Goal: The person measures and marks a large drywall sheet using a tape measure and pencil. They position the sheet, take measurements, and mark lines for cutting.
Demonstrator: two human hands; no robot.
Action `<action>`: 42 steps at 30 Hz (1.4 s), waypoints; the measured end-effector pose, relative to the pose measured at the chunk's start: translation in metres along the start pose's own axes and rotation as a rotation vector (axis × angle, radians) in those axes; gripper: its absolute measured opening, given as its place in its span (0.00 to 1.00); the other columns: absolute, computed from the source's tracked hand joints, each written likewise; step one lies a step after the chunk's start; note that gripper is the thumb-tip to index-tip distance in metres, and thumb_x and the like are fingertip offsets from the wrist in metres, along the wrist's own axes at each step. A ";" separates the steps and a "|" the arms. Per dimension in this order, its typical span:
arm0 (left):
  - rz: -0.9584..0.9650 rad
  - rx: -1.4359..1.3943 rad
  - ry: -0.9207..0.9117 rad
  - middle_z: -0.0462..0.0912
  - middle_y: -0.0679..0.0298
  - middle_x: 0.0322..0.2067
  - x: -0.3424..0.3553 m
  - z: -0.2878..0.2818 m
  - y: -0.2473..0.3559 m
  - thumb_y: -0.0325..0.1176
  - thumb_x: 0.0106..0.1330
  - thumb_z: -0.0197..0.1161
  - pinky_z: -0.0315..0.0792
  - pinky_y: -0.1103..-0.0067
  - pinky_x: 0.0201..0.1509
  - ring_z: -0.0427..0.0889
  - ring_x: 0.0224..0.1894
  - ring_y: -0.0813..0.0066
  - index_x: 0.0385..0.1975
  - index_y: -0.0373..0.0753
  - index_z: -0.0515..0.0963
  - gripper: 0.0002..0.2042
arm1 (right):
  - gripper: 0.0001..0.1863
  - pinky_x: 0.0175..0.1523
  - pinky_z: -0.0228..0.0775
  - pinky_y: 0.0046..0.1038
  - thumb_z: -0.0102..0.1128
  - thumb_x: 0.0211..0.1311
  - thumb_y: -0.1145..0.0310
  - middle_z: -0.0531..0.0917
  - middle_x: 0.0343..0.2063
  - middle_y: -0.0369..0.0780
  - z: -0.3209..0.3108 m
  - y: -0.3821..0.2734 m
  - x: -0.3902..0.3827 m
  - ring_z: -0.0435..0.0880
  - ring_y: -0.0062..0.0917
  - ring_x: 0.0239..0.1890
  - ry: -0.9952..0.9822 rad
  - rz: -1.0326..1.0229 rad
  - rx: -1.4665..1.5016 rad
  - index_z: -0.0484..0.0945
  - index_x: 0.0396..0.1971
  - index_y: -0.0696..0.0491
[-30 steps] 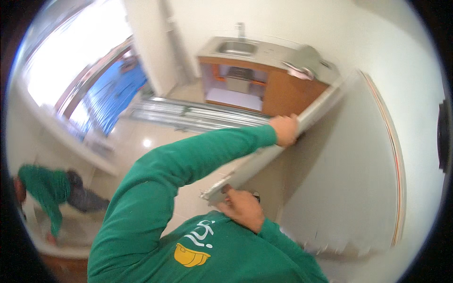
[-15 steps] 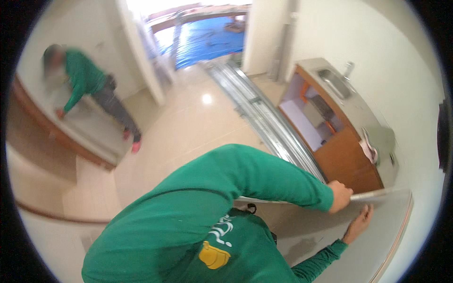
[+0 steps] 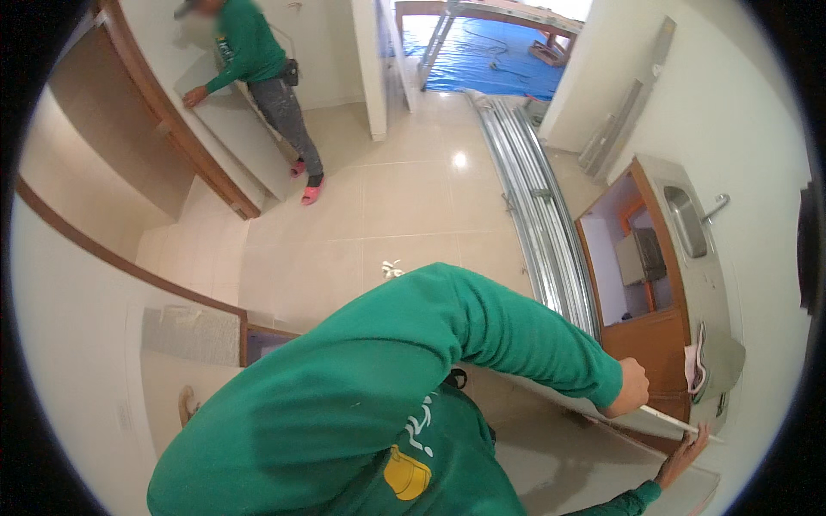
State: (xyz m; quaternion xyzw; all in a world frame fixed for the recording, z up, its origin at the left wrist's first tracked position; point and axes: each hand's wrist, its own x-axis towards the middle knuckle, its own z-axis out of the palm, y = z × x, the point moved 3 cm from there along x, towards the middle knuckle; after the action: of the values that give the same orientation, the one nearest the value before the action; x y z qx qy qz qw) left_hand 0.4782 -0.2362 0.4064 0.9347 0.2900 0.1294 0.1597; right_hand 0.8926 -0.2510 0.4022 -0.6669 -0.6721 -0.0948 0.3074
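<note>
A large pale grey board (image 3: 594,469) stands beside me at the lower right, its thin white edge showing between my hands. My left hand (image 3: 630,389), at the end of a green sleeve reaching across the picture, is closed at that edge; its fingertips are partly hidden. Farther right, my right hand (image 3: 684,456) rests against the board near the edge, fingers stretched out. At the upper left, a co-worker (image 3: 262,82) in a green top has a hand (image 3: 196,95) on another pale panel (image 3: 245,142), which leans by a wooden frame.
Long metal profiles (image 3: 538,206) lie on the tiled floor ahead. To their right stands a wooden sink cabinet (image 3: 645,327) with a steel sink (image 3: 686,222) and a cap (image 3: 721,361). White scraps (image 3: 392,269) lie on the floor; a blue sheet (image 3: 490,56) is beyond the doorway.
The view has swung, bringing the co-worker and doorway to new places. My right hand has come up to the board's edge, and its fingers now lie nearer the white strip. My left hand stays closed there.
</note>
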 end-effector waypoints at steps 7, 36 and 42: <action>0.058 0.031 -0.028 0.91 0.51 0.36 -0.019 -0.018 -0.016 0.35 0.59 0.69 0.83 0.57 0.44 0.91 0.43 0.49 0.36 0.37 0.86 0.10 | 0.24 0.59 0.67 0.44 0.58 0.76 0.55 0.79 0.52 0.51 -0.015 -0.054 0.003 0.76 0.45 0.53 0.040 0.031 0.189 0.78 0.57 0.60; -0.252 0.477 1.013 0.86 0.61 0.25 -0.284 -0.230 -0.081 0.64 0.63 0.72 0.79 0.74 0.26 0.86 0.22 0.65 0.34 0.42 0.84 0.26 | 0.26 0.50 0.81 0.33 0.74 0.63 0.61 0.83 0.56 0.42 -0.044 -0.500 0.042 0.85 0.32 0.48 0.613 -0.746 0.207 0.81 0.59 0.53; -0.481 0.399 1.074 0.86 0.63 0.29 -0.349 -0.254 -0.115 0.56 0.68 0.72 0.80 0.73 0.34 0.86 0.30 0.72 0.42 0.39 0.84 0.23 | 0.37 0.70 0.71 0.42 0.62 0.72 0.42 0.76 0.68 0.48 -0.126 -0.224 0.066 0.79 0.37 0.66 0.574 -0.126 -0.100 0.73 0.71 0.51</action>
State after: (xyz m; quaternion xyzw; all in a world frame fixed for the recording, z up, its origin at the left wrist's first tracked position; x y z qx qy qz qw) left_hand 0.0569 -0.2931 0.5436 0.6596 0.5508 0.4853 -0.1613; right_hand 0.7201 -0.2845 0.6013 -0.5844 -0.5922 -0.3313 0.4450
